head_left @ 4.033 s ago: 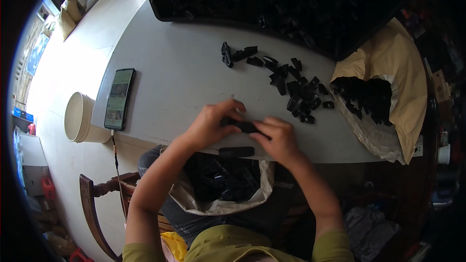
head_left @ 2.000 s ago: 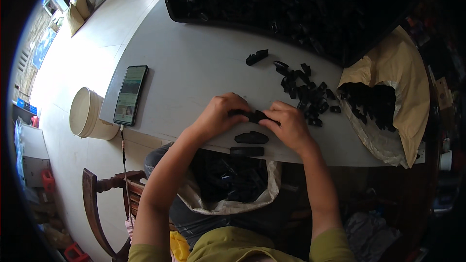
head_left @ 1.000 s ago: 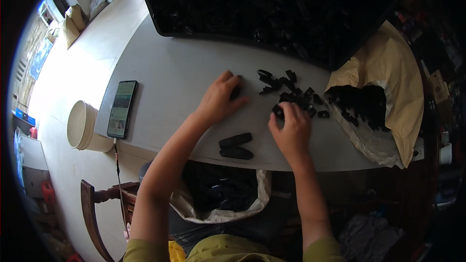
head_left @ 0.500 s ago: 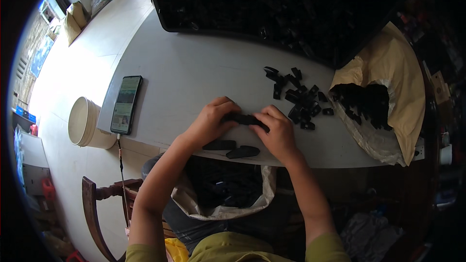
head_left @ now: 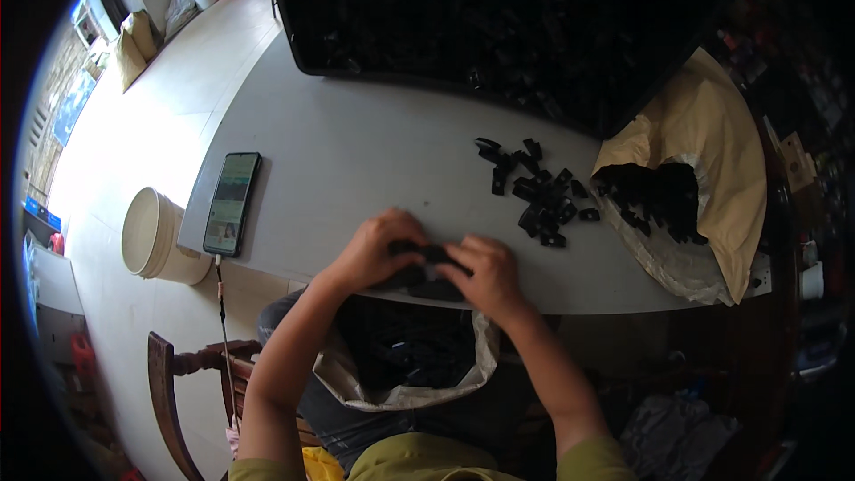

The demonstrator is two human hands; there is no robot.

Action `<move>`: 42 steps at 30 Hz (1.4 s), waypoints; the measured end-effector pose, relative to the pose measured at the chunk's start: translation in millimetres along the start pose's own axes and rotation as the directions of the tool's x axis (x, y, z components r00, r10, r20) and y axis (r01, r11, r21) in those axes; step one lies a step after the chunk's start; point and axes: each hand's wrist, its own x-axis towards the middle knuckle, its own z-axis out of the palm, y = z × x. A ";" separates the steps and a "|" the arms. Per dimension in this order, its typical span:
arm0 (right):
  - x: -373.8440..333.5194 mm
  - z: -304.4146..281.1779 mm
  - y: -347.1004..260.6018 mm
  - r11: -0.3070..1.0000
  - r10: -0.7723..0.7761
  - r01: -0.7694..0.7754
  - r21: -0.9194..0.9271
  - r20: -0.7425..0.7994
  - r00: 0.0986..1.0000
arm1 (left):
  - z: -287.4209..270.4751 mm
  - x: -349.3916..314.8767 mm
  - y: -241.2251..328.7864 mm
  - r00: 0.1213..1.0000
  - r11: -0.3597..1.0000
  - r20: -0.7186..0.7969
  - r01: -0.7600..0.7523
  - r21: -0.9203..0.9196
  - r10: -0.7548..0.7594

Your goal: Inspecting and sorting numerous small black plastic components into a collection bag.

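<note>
Close to the table's near edge, my left hand (head_left: pixel 378 254) and my right hand (head_left: pixel 490 272) are closed on a small black piece (head_left: pixel 434 255) held between them. My fingers cover most of it, so its exact kind does not show. Just below the fingers lie flat black oblong pieces (head_left: pixel 436 289), partly hidden by my hands. Beyond my right hand, several small black plastic parts (head_left: pixel 539 200) form a loose heap on the grey table (head_left: pixel 356 142).
A large black bin (head_left: pixel 307 67) spans the table's far side. To the right leans a tan sack (head_left: pixel 735 160) of black parts; another open sack (head_left: pixel 485 356) rests on my lap. On the left are a phone (head_left: pixel 233 205) with a cable and a white bucket (head_left: pixel 147 232).
Both hands have come nearer to me with the black piece, over the oblong pieces that lay uncovered before. The whole view has shifted slightly.
</note>
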 end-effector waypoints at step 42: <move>215.0 -91.4 157.0 0.807 0.392 -0.469 -0.359 -0.267 0.880 | 56.8 77.7 17.2 0.992 0.993 0.089 -0.091 0.069 0.084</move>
